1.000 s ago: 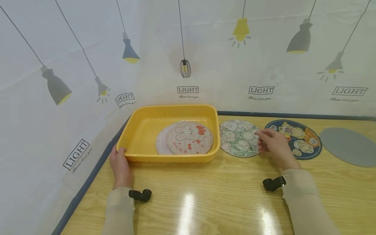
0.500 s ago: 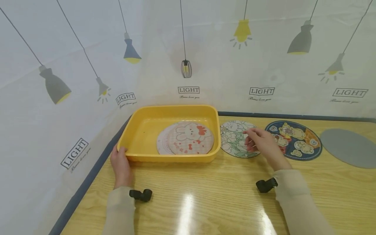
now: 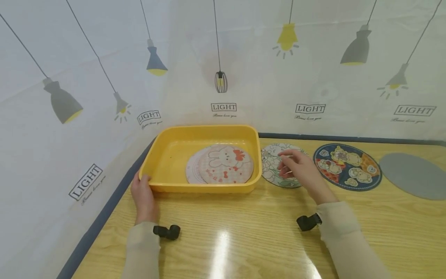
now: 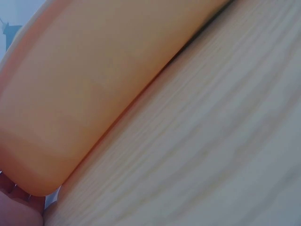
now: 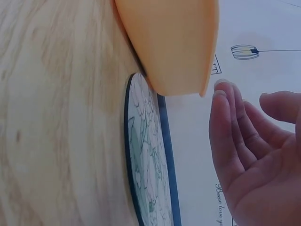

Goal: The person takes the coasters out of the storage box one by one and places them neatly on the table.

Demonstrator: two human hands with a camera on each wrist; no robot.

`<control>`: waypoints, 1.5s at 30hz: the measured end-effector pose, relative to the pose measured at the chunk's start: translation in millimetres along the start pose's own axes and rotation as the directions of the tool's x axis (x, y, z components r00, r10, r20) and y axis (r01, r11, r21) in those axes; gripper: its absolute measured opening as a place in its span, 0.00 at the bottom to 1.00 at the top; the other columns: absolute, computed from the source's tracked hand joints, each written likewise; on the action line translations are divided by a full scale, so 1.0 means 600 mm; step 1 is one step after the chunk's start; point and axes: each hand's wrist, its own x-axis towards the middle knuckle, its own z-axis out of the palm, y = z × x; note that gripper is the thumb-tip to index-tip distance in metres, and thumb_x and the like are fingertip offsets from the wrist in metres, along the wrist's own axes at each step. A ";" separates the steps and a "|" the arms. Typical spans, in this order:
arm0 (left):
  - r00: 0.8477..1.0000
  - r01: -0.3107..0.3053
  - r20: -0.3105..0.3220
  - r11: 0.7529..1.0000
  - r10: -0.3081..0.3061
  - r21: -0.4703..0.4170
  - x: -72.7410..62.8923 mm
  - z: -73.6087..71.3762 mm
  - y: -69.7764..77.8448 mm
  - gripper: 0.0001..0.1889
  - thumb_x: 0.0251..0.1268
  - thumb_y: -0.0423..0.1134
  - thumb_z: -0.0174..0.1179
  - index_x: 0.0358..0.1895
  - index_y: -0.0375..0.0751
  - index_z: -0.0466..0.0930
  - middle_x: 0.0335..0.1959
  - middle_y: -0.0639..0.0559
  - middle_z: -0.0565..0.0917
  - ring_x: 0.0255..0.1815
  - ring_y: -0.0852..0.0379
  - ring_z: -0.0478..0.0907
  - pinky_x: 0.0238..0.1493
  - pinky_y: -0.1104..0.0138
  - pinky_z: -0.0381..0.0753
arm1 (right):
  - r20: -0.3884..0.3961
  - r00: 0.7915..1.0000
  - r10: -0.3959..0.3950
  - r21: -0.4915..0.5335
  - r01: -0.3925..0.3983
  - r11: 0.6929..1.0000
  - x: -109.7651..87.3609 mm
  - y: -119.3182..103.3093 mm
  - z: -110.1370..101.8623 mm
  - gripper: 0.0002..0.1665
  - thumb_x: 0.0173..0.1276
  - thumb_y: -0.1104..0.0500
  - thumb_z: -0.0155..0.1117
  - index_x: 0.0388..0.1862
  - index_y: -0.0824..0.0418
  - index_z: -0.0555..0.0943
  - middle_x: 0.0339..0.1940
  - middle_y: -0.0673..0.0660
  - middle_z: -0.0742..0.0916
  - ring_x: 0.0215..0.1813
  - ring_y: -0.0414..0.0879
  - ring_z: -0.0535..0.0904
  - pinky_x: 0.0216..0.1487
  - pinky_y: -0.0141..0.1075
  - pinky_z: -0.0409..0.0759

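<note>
In the head view my left hand [image 3: 144, 199] holds the front left corner of a yellow plastic tub [image 3: 198, 188]. The thumb is at its rim; the other fingers are mostly hidden, only partly visible past the corner in the left wrist view. Two round mats lie overlapping inside, the upper one a pink bunny mat [image 3: 223, 164]. My right hand [image 3: 303, 174] hovers over a round floral mat [image 3: 273, 166] on the table, just right of the tub. In the right wrist view its fingers [image 5: 225, 136] are relaxed, with nothing between them and the thumb.
Farther right on the wooden table [image 3: 244, 232] lie a dark blue round mat [image 3: 362, 170] with cartoon bears and a plain grey mat [image 3: 414, 174]. A white cloth printed with lamps [image 3: 258, 77] rises behind and along the left.
My right hand has moved left from the floral mat's right edge to above its middle, uncovering the blue mat. The left hand and tub have stayed put.
</note>
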 end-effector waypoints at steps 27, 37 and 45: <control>1.000 -0.002 -0.005 1.000 0.003 0.026 -0.003 -0.006 0.007 0.23 0.59 0.34 0.40 0.59 0.43 0.68 0.56 0.51 0.69 0.52 0.54 0.67 0.48 0.69 0.65 | 0.215 0.920 -0.328 0.012 0.334 0.943 -0.046 -0.103 0.092 0.14 0.68 0.60 0.49 0.50 0.62 0.73 0.45 0.58 0.80 0.45 0.50 0.77 0.49 0.43 0.72; 0.999 -0.040 0.016 0.999 0.040 0.011 -0.003 -0.006 -0.001 0.24 0.58 0.33 0.40 0.60 0.45 0.67 0.56 0.51 0.70 0.54 0.53 0.67 0.54 0.63 0.63 | 0.243 0.936 -0.254 -0.196 0.303 0.933 -0.006 -0.080 0.120 0.15 0.66 0.50 0.51 0.50 0.49 0.75 0.48 0.48 0.79 0.45 0.43 0.76 0.44 0.40 0.73; 0.999 -0.026 0.023 0.997 0.025 0.069 -0.008 -0.008 0.005 0.26 0.59 0.34 0.40 0.63 0.48 0.63 0.59 0.53 0.67 0.56 0.55 0.65 0.54 0.64 0.63 | 0.282 0.950 -0.131 -0.262 0.207 0.942 0.028 -0.087 0.135 0.14 0.66 0.50 0.51 0.49 0.50 0.75 0.61 0.44 0.70 0.48 0.44 0.75 0.42 0.38 0.74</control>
